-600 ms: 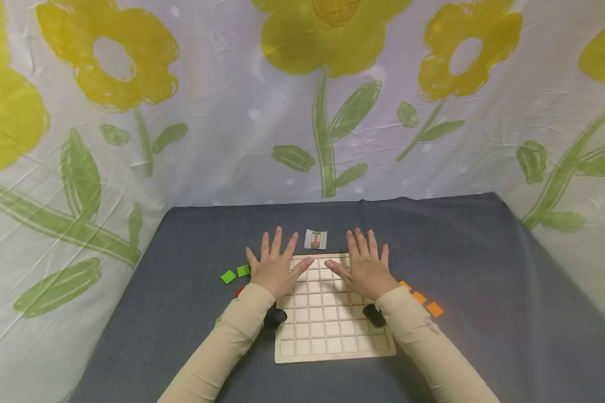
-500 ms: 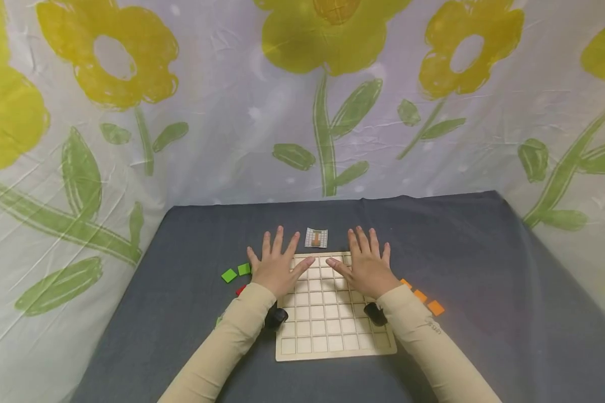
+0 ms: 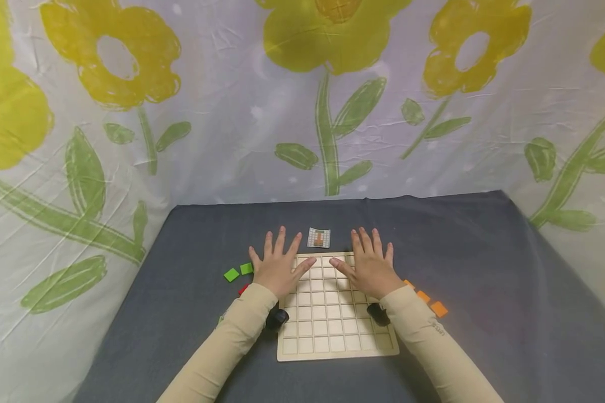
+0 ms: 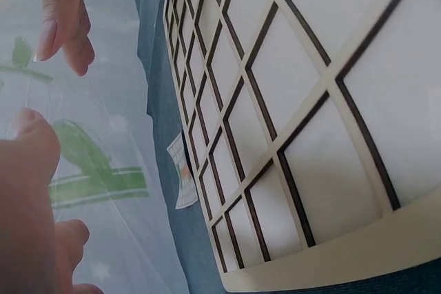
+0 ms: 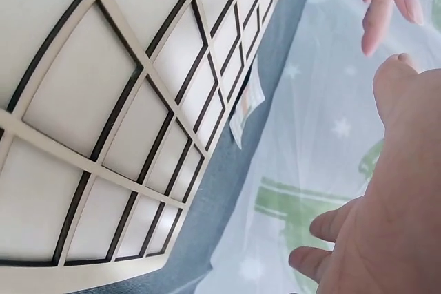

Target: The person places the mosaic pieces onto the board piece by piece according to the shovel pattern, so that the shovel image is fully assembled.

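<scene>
Green tiles (image 3: 231, 275) lie by the left grip (image 3: 276, 273), orange tiles (image 3: 439, 309) by the right grip (image 3: 374, 272), both released, partly hiding the board (image 3: 321, 327).

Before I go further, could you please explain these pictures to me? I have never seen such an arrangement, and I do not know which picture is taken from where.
There is no robot here, only a person's bare hands. The wide picture comes from a camera worn on the head; the two close ones come from cameras on the wrists. The black pieces below the wrists are probably those cameras.

The left hand and right hand are spread above the far part of a pale gridded board and hold nothing. The board lies on a dark cloth, with a small printed card beyond it. Green tiles lie beside the left hand, orange tiles beside the right forearm.
</scene>
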`<control>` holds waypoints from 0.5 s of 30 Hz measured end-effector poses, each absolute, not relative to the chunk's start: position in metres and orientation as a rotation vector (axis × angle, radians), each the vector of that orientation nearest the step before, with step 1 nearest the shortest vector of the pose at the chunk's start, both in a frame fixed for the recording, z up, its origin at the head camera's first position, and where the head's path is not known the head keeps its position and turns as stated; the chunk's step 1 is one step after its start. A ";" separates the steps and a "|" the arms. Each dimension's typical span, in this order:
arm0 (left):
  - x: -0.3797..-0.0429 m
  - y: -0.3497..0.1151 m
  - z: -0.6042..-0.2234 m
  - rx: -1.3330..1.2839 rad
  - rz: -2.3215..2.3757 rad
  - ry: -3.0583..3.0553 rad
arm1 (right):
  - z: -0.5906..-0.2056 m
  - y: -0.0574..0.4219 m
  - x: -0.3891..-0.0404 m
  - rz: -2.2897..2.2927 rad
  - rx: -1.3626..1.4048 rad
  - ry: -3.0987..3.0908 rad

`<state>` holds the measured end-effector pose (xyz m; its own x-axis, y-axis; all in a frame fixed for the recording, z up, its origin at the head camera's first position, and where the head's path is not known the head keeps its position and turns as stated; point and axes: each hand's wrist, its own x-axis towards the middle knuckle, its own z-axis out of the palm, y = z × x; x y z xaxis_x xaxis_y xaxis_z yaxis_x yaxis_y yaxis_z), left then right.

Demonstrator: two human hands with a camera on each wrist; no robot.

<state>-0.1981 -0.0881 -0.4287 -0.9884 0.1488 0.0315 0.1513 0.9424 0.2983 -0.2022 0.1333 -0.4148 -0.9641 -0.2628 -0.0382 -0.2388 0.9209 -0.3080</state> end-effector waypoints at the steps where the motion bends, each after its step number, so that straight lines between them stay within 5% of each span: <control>1: -0.198 -0.088 -0.429 -0.240 -0.479 -3.086 | -0.415 0.134 -0.202 -0.469 -0.391 2.998; 15: -0.177 -0.114 -0.416 -0.286 -0.546 -3.017 | -0.408 0.170 -0.202 -0.615 -0.442 2.921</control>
<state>-0.1770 -0.1142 -0.4162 -0.9809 0.1705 0.0941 0.1926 0.9200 0.3413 -0.2024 0.1703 -0.4077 -0.9495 -0.3080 -0.0602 -0.2575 0.8743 -0.4115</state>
